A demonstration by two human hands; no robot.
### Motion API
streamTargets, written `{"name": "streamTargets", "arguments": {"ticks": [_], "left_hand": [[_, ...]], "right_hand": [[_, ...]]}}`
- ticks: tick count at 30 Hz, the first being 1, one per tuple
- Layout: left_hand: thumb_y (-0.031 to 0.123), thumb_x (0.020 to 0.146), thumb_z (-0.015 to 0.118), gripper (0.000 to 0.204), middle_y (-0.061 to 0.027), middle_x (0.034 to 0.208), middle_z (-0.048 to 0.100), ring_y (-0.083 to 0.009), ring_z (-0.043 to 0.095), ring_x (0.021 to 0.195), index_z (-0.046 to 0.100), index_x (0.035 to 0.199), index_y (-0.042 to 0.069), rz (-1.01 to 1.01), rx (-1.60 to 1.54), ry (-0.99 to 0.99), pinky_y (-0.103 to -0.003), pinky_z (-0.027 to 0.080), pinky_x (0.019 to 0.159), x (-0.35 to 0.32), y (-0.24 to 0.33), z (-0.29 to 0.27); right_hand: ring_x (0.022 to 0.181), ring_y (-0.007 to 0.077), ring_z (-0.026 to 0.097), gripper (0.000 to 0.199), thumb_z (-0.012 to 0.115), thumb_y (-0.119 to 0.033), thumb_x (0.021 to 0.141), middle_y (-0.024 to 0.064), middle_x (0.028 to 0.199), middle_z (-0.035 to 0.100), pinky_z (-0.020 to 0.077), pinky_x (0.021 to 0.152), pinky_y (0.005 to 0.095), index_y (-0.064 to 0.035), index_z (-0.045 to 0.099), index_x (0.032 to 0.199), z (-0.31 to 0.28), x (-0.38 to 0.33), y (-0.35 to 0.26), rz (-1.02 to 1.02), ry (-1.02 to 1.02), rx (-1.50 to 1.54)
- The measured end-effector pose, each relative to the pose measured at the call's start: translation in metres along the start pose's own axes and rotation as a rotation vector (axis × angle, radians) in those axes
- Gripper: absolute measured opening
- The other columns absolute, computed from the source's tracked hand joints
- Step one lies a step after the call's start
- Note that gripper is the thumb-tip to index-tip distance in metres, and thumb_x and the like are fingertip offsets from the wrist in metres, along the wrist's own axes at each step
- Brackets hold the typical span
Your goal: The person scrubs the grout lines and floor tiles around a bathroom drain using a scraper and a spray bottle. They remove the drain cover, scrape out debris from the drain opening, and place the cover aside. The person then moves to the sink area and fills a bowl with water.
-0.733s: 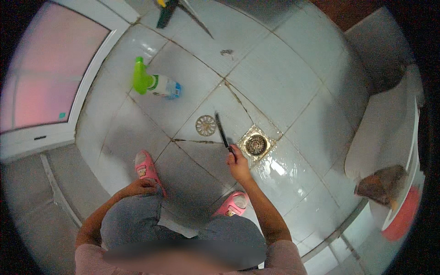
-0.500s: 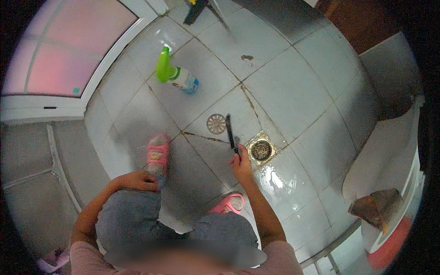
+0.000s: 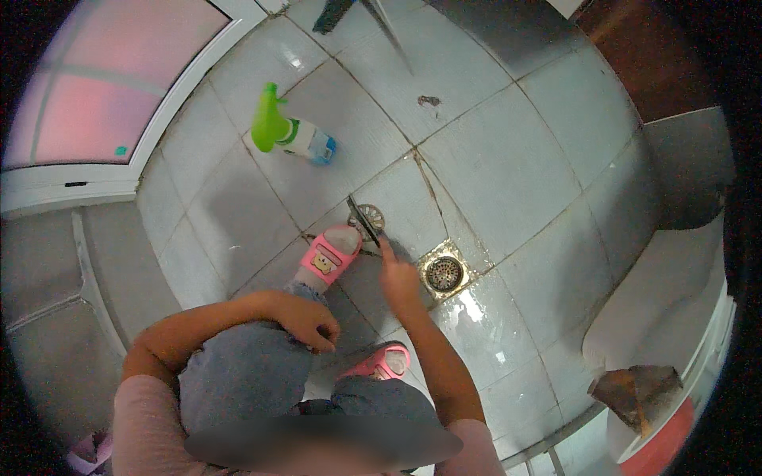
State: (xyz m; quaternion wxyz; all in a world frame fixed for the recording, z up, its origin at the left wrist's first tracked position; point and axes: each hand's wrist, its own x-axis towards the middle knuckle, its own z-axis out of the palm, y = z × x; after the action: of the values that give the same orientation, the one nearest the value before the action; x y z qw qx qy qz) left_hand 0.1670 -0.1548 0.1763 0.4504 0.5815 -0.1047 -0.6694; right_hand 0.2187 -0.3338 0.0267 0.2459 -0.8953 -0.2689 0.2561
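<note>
My right hand (image 3: 399, 274) is closed round the handle of a slim black brush (image 3: 363, 219), index finger stretched along it. The brush's long head slants across the round metal drain cover (image 3: 376, 213) lying loose on the tiles. To the right of that hand is a square floor drain (image 3: 444, 273) with a round grate, set in wet tile. My left hand (image 3: 313, 324) rests over my left knee, fingers curled, with nothing visible in it. My left foot, in a pink slipper (image 3: 327, 260), stands just beside the cover.
A spray bottle (image 3: 305, 141) with a green trigger head stands ahead on the left. A dark squeegee-like tool (image 3: 333, 14) lies at the far edge. A pink-paned door (image 3: 95, 87) is at left, a white curved fixture (image 3: 655, 293) at right. Water glistens on tiles near the drain.
My right hand has moved left with the brush, which now lies over the drain cover. My left foot has shifted right, close to the cover. My left hand moved right with the knee.
</note>
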Motion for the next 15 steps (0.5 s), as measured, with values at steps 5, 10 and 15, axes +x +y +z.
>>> {"name": "streamTargets", "arguments": {"ticks": [5, 10, 15], "left_hand": [[0.036, 0.085, 0.051, 0.034, -0.0086, 0.083, 0.060, -0.0175, 0.055, 0.076, 0.055, 0.094, 0.003, 0.043, -0.034, -0.022, -0.032, 0.043, 0.069, 0.001, -0.001, -0.010], [0.037, 0.085, 0.050, 0.036, -0.0083, 0.087, 0.060, -0.0179, 0.055, 0.079, 0.054, 0.097, 0.003, 0.011, -0.036, -0.104, -0.033, 0.043, 0.070, 0.013, -0.006, -0.007], [0.038, 0.085, 0.051, 0.036, -0.0081, 0.087, 0.058, -0.0177, 0.054, 0.079, 0.054, 0.097, 0.004, -0.009, -0.027, -0.071, -0.033, 0.043, 0.070, 0.009, -0.002, -0.010]], "right_hand": [[0.053, 0.0342, 0.057, 0.049, 0.043, -0.007, 0.079, 0.0162, 0.063, 0.057, 0.0444, 0.048, 0.0466, -0.0172, 0.035, 0.127, 0.017, -0.022, 0.019, 0.063, 0.179, 0.049], [0.062, 0.0347, 0.058, 0.052, 0.048, -0.010, 0.078, 0.0178, 0.072, 0.058, 0.0453, 0.053, 0.0466, -0.0167, 0.035, 0.127, 0.002, 0.005, 0.007, 0.155, -0.020, -0.018], [0.060, 0.0334, 0.059, 0.053, 0.049, -0.009, 0.076, 0.0188, 0.069, 0.058, 0.0453, 0.050, 0.0446, -0.0148, 0.035, 0.127, 0.000, -0.017, 0.019, 0.119, 0.137, 0.045]]}}
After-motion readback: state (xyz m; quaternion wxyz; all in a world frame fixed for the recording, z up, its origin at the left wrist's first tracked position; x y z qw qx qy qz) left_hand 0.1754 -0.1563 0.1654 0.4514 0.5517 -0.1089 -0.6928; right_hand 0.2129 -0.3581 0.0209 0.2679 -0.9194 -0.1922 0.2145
